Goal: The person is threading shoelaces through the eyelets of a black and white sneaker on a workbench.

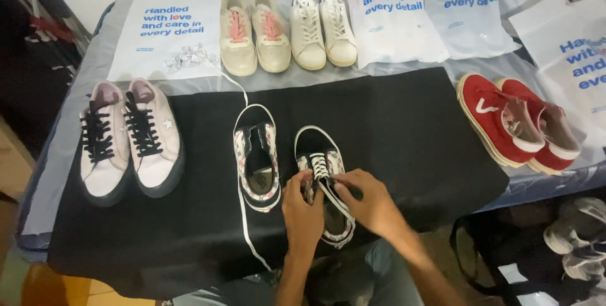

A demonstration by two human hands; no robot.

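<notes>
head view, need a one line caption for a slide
Both hands, left hand and right hand, thread a white lace through a patterned sneaker on a black cloth among other pairs.

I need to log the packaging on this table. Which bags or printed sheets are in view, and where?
White bag: back left, flat, rectangular, blue print with a red touch.
White bag: back centre right, beside the white shoes, blue print.
White bag: back right, overlapping neighbours.
White bag: far right edge, blue print, partly cut off.
</notes>
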